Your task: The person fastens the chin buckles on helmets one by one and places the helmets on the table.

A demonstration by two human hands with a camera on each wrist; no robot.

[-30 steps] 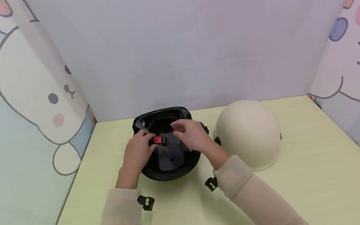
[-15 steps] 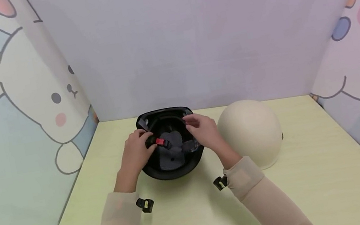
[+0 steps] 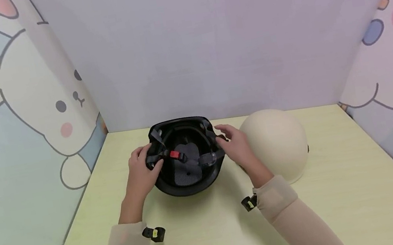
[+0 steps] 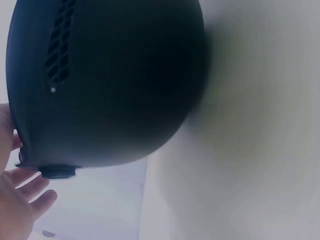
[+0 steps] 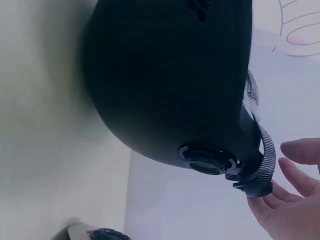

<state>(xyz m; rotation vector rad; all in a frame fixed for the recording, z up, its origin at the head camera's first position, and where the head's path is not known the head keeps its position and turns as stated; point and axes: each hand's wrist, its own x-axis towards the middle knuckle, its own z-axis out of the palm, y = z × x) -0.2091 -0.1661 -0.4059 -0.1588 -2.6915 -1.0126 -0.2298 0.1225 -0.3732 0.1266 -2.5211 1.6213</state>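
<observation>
A black helmet [image 3: 189,189] lies upside down, its padded inside facing up. Across its opening runs a chin strap [image 3: 206,159] with a red buckle [image 3: 174,155]. At the left rim is my left hand [image 3: 141,171], thumb on the inner side and fingers outside; in the left wrist view those fingers [image 4: 32,187] are spread apart. My right hand [image 3: 235,144] is at the right rim, beside the strap. In the right wrist view its thumb stands apart from the fingers, which lie right at the strap's black plastic piece [image 5: 255,187].
A cream helmet [image 3: 277,147] stands dome up to the right, close behind my right hand. Both helmets are on a pale wooden table [image 3: 210,242]. Cartoon-printed walls [image 3: 65,141] border it on left and right, with a plain lilac wall [image 3: 206,42] behind.
My left hand has let go of the strap by the red buckle and drawn back to the left rim. The right hand has moved outward to the right rim. The black helmet stays put.
</observation>
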